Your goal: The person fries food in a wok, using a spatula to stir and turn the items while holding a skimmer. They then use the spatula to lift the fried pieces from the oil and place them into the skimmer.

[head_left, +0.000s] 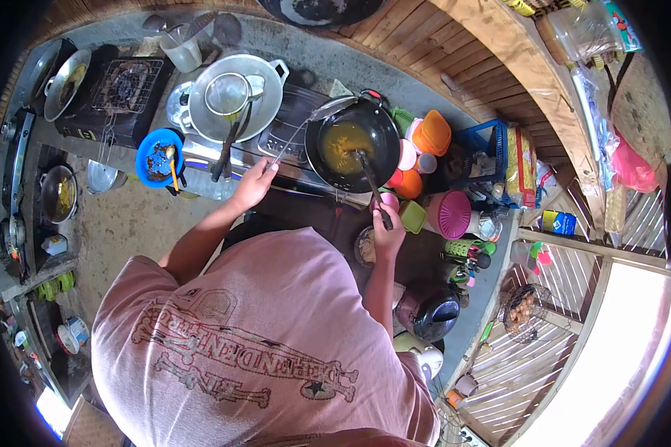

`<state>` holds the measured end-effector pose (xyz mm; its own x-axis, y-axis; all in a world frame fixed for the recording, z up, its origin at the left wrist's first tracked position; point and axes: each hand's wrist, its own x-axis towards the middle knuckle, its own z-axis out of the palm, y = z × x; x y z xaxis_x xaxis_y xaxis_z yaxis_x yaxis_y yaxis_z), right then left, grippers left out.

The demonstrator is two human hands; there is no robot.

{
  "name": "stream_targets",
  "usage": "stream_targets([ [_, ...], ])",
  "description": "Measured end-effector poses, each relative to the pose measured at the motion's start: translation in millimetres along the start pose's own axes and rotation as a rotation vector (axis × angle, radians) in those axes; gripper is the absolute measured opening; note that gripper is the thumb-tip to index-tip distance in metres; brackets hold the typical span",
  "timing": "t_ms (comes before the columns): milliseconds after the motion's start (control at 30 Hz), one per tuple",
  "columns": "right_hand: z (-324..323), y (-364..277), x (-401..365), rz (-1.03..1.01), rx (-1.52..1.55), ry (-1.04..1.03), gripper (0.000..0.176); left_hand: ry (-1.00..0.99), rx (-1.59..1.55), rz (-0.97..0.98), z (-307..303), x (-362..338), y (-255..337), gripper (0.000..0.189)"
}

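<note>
My left hand (pixel 255 185) is closed around the thin handle of a wire skimmer (pixel 332 109), whose shallow head rests over the left rim of a black wok (pixel 317 160). Yellow-orange food bits (pixel 343 143) float in oil inside the wok. In my right hand (pixel 388 226) is the long dark handle of a spatula (pixel 370 177); its head dips into the oil. Left of the wok, a large metal pan (pixel 200 119) holds a round strainer (pixel 227 93) and a dark-handled utensil (pixel 235 141).
A blue bowl (pixel 143 165) with a spoon stands at left, near a grill rack (pixel 130 83). Colourful plastic containers (pixel 432 134) crowd the wok's right side, with a blue basket (pixel 492 138) beyond. A dark lidded pot (pixel 429 311) stands near my right forearm.
</note>
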<state>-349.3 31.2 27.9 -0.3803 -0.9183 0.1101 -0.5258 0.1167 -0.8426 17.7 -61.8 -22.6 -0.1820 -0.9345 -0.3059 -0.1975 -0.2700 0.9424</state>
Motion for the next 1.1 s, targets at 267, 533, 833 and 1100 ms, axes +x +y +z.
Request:
stream_targets([
  [267, -2.1, -18.0, -2.5, 0.009, 0.131, 0.067, 0.018, 0.032, -0.021, 0.073, 0.4, 2.5, -4.3, 0.034],
  [533, -30.6, -26.4, 0.0, -0.037, -0.028, 0.046, 0.021, 0.042, 0.020, 0.101, 1.8, 6.3, -13.6, 0.034],
  [833, 12.9, -17.0, 23.5, -0.065, -0.015, 0.041, 0.027, 0.019, 0.037, 0.063, 0.9, 2.1, 3.0, 0.036],
  [1100, 4.5, -37.0, -4.2, -0.080, -0.022, -0.043, 0.023, 0.015, -0.011, 0.075, 2.3, 4.7, -4.4, 0.033],
])
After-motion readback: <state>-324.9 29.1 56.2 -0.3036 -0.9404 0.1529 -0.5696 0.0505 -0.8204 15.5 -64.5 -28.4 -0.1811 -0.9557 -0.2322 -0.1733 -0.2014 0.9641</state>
